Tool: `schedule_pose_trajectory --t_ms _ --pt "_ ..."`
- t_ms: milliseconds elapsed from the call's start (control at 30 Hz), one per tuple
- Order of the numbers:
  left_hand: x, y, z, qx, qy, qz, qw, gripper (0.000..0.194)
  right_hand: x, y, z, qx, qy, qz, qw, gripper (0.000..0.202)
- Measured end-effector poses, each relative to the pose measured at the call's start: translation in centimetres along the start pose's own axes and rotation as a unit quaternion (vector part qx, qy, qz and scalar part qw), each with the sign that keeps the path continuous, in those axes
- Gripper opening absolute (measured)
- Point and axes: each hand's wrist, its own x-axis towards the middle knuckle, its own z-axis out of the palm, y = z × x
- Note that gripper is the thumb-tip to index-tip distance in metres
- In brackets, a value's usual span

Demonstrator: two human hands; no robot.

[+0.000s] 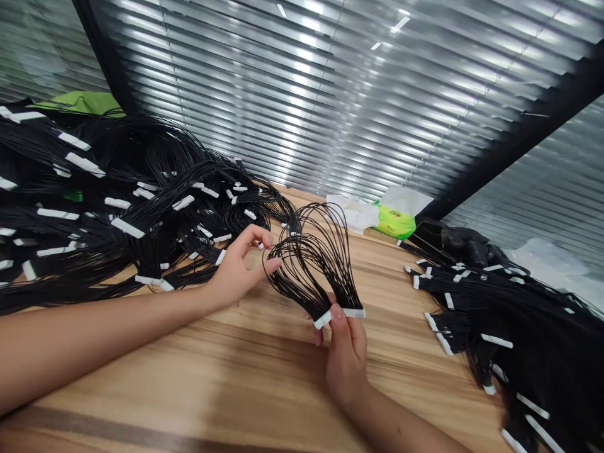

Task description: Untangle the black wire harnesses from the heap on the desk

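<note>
A wire harness of thin black wires (306,251), bent into loops, is held up over the table. Its two white connectors (353,312) sit side by side at the lower ends of the wires. My right hand (346,352) pinches the harness at these connectors, thumb in front. My left hand (240,264) is at the left side of the loops, thumb and forefinger curved and apart. Its thumb tip overlaps the outer wires; whether it touches them I cannot tell.
Piled black harnesses with white connectors (127,228) cover the table's left side. Another heap (519,327) lies at the right. Behind are a green-yellow tissue pack (395,220) and white paper (353,214) on the wooden table (189,377). Metallic window blinds (283,82) stand beyond.
</note>
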Motion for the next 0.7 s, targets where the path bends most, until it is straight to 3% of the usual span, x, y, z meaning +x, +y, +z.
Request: schedule_pose_trajectory --t_ms 100,267,367,433,500,700 --pt "-0.18 0.26 0.17 -0.001 -0.028 -0.036 0.999 0.030 0.17 0.25 -0.07 0.013 0.003 -0.007 1.000 0.043" --pt "-0.73 0.38 0.24 -0.124 0.000 -0.057 0.991 0.037 0.31 0.32 -0.06 0.014 0.008 -0.007 1.000 0.041" --pt "-0.68 0.54 0.04 -0.071 -0.057 0.066 0.994 0.034 0.42 0.16 -0.03 0.010 0.013 -0.007 1.000 0.040" --pt "-0.60 0.76 -0.08 0.006 -0.109 0.188 0.976 0.019 0.46 0.16 -0.07 -0.001 0.012 -0.005 1.000 0.041" --pt "-0.56 0.97 -0.13 0.082 -0.132 0.266 0.951 0.005 0.44 0.28 -0.15 -0.015 0.009 -0.007 1.000 0.042" --pt "-0.42 0.88 0.04 0.136 -0.126 0.289 0.939 0.012 0.17 0.64 -0.29 -0.041 -0.016 -0.031 0.999 0.044"
